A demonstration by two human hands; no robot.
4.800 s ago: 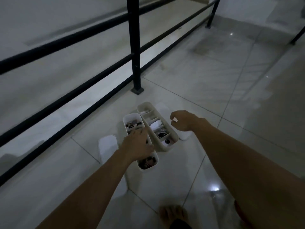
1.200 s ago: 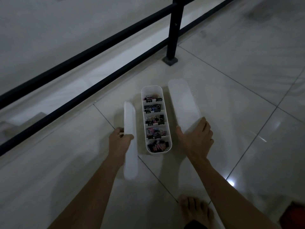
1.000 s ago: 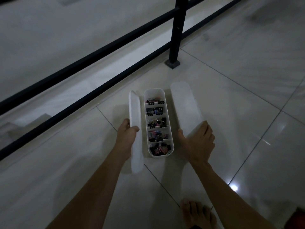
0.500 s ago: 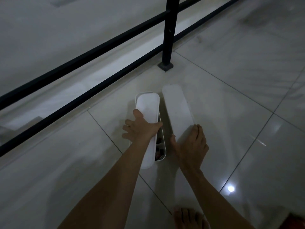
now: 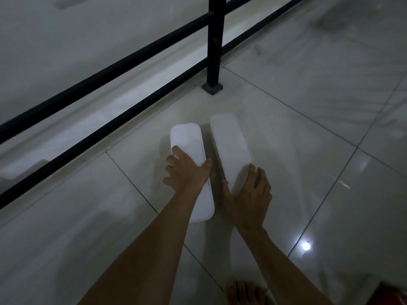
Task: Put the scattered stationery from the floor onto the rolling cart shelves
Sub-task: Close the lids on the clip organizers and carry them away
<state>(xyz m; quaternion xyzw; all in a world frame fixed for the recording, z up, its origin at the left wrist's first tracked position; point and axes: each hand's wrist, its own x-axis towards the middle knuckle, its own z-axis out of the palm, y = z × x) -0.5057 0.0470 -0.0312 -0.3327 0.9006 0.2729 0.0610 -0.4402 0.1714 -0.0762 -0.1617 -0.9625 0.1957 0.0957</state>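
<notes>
Two long white plastic organiser boxes lie side by side on the tiled floor, both covered by white lids. My left hand (image 5: 187, 173) lies across the lid of the left box (image 5: 187, 142), thumb over its right edge and fingers over its left edge. The box's contents are hidden under the lid. My right hand (image 5: 248, 195) grips the near end of the right box (image 5: 231, 146), fingers on top and thumb down its left side. No rolling cart is in view.
A black metal railing runs diagonally along the floor's edge, its post (image 5: 214, 47) standing just beyond the boxes. My bare foot (image 5: 244, 292) is at the bottom edge. Something red (image 5: 394, 294) shows in the bottom right corner.
My left hand lifted the loose lid from the floor and set it over the open box of binder clips, which is now covered. My right hand stayed on the right box.
</notes>
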